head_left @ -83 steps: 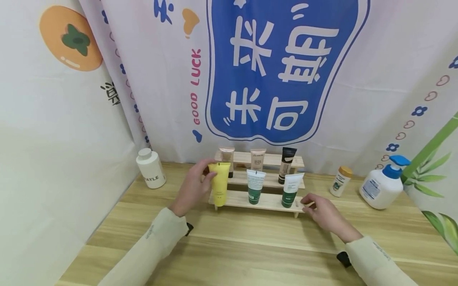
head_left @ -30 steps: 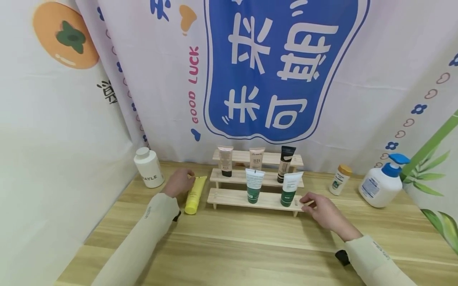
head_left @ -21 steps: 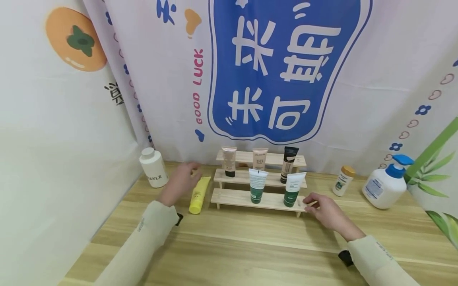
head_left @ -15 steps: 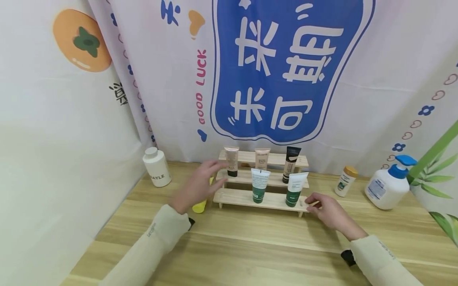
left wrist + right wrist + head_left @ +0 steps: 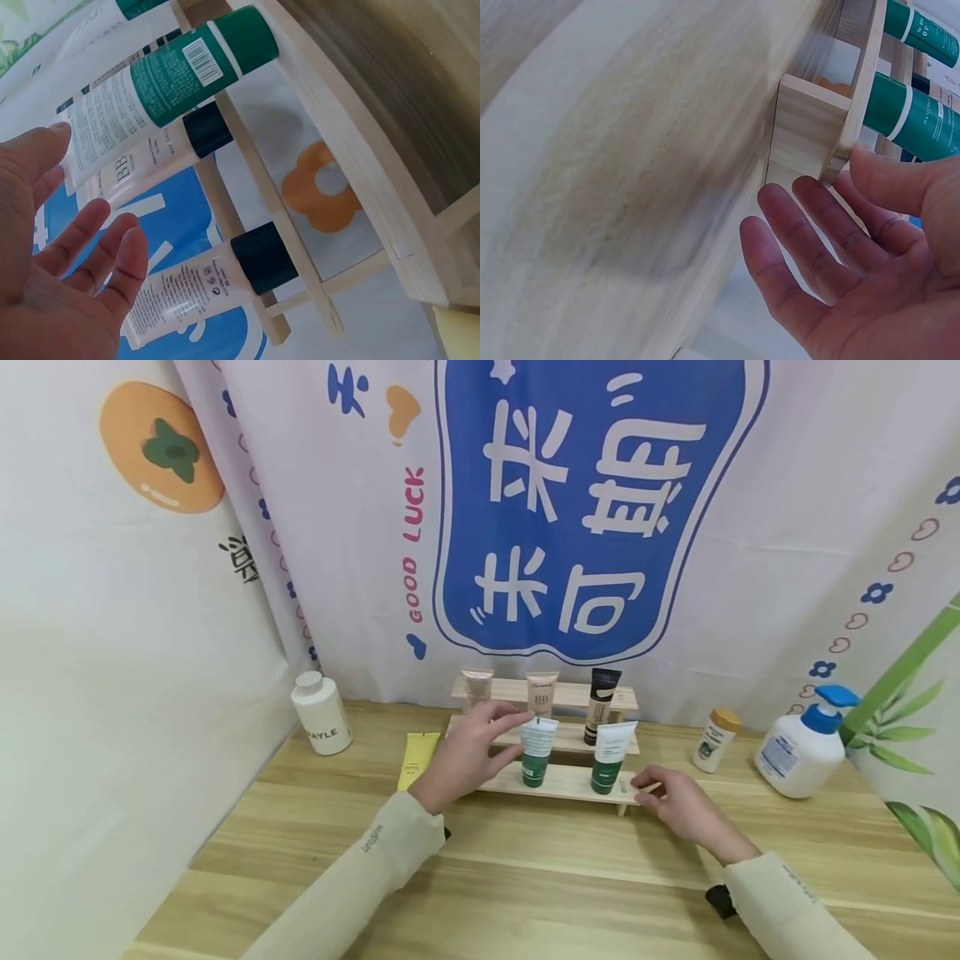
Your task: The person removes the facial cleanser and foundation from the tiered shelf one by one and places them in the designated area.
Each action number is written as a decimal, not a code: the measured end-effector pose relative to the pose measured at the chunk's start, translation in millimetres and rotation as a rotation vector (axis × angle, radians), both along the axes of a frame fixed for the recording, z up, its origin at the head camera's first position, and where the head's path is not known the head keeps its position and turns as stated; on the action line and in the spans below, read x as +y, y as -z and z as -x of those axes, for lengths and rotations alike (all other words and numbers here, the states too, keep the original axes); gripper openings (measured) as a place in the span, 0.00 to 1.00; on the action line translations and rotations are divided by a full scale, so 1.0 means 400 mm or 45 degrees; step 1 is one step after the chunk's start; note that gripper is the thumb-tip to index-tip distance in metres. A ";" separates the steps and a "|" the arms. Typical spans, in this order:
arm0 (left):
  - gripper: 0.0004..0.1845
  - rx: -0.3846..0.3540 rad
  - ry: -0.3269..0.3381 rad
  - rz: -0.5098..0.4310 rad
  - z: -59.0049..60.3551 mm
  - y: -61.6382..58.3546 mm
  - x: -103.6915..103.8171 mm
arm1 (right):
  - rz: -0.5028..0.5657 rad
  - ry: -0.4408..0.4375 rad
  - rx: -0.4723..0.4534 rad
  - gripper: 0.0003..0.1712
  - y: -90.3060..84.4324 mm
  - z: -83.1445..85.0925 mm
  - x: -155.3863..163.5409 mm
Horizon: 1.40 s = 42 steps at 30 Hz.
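My left hand, fingers spread, reaches to the left white-and-green squeeze tube on the lowest step of a wooden tiered rack. In the left wrist view, the thumb lies right at that tube's flat end. My right hand grips the rack's right end, thumb against the board's corner in the right wrist view. A second white-and-green tube stands upright near it. Behind, on the middle step, are a beige tube, a beige BB tube and a black tube.
A yellow tube lies on the table left of the rack, partly behind my left arm. A white bottle stands at the back left. To the right are a small orange-capped bottle and a blue-topped pump bottle. A printed curtain hangs behind.
My left hand took the yellow tube off the rack's lowest step, laid it on the table to the left, let go, and moved right to the white-and-green tube. My right hand stayed at the rack.
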<state>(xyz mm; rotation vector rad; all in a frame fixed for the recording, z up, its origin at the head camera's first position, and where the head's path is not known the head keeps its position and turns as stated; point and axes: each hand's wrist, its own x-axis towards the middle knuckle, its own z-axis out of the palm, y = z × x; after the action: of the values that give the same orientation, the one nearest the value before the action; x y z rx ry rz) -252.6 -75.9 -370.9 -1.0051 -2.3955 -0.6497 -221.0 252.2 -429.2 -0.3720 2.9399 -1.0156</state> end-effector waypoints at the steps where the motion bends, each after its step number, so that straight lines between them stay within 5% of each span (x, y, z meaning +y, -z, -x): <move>1: 0.26 0.005 -0.005 -0.002 0.001 0.002 0.002 | -0.002 -0.003 0.001 0.08 0.000 0.000 0.000; 7: 0.25 -0.020 -0.036 -0.019 0.003 0.014 0.010 | -0.003 -0.006 0.008 0.08 0.000 0.001 -0.001; 14: 0.20 -0.094 0.053 -0.091 0.001 0.029 0.025 | -0.008 -0.004 0.002 0.08 0.003 0.001 0.000; 25: 0.15 0.015 0.072 -0.221 -0.010 0.017 0.016 | -0.008 0.003 0.008 0.07 0.009 0.007 0.000; 32: 0.15 0.005 0.036 -0.320 -0.035 -0.014 -0.049 | -0.007 0.003 0.024 0.07 0.010 0.005 0.000; 42: 0.16 0.011 -0.152 -0.345 -0.040 -0.038 -0.205 | -0.002 0.000 0.032 0.07 0.008 0.001 -0.003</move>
<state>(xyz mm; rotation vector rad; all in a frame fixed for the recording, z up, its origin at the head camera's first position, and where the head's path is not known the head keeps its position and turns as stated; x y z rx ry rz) -236.8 -157.7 -355.9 -0.7441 -2.2630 -0.8938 -221.5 251.2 -432.3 -0.3881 2.9627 -1.0157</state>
